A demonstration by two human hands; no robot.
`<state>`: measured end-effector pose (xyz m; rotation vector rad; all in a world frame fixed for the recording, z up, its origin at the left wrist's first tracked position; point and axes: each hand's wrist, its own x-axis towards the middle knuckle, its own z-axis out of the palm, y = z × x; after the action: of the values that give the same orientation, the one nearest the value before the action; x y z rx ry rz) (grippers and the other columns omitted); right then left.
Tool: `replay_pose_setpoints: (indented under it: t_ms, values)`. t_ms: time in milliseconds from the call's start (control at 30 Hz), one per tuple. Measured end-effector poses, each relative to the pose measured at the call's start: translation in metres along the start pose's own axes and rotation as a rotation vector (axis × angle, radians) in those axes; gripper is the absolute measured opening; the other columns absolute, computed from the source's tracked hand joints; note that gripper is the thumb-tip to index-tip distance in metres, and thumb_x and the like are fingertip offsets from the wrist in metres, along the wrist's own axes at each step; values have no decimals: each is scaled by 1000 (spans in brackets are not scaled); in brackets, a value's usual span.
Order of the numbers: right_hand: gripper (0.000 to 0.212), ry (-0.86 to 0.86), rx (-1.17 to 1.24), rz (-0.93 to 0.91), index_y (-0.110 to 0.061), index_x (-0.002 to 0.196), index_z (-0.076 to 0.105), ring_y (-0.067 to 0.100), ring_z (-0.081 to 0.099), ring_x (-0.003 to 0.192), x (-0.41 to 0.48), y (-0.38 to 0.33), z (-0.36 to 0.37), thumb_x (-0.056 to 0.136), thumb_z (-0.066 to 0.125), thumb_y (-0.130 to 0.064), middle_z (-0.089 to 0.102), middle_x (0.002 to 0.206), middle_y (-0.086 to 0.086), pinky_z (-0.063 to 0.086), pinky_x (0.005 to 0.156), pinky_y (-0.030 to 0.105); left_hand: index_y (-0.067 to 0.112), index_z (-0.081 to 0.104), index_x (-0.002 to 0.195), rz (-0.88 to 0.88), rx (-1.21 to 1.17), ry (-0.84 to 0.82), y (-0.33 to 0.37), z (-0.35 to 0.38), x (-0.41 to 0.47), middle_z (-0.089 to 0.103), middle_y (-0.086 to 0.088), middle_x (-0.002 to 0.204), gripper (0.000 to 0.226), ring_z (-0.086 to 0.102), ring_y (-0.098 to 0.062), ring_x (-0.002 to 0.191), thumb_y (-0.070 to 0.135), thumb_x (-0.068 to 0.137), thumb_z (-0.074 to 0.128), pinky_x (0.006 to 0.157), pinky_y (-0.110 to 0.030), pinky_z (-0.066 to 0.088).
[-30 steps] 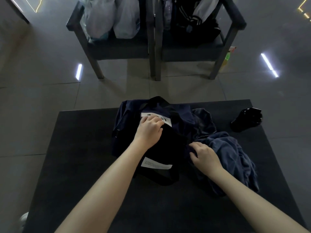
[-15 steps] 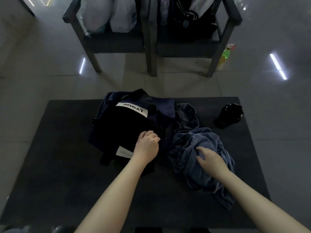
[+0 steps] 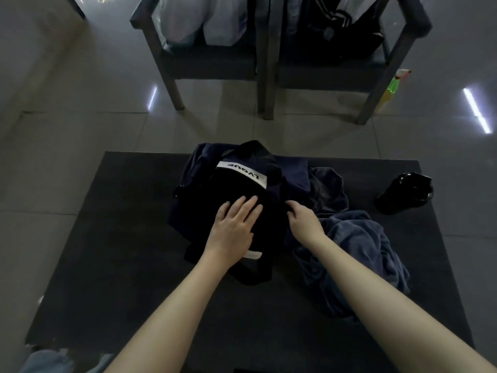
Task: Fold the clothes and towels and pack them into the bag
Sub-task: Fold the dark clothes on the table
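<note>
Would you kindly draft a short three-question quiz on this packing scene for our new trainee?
1. True or false: the left hand lies flat on the black bag.
2. Multiple choice: where does the crumpled blue towel lie, from the person's side? A: left of the bag. B: right of the bag. C: inside the bag.
3. Fill the gap: the spray bottle stands on the floor beside a ___ leg.
Key: 1 true; 2 B; 3 chair.

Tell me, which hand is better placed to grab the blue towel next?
Right, probably: the right hand lies beside the towel, while the left hand presses flat on the bag.
</note>
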<state>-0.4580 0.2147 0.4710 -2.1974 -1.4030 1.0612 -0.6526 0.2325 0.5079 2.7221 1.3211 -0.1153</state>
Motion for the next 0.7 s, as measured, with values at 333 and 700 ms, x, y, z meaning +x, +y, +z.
replay_pose_setpoints:
  t_ms: [333,700]
  values:
    - [43,24,32,7,-22,128,57,23,58,112,46,-12,3,87,64,-28,65,119,3,49,90,35,19,36,143,182,189,-109,-16,15,54,39,1,145,50,20,-22,142,25,95,49,117,-42,7]
    - [32,128,-393,-86,-10,108,60,30,60,99,64,-41,14,89,58,-36,62,110,9,40,68,32,21,65,61,314,314,101,-32,12,55,63,6,65,9,62,-16,84,18,64,73,84,-31,31]
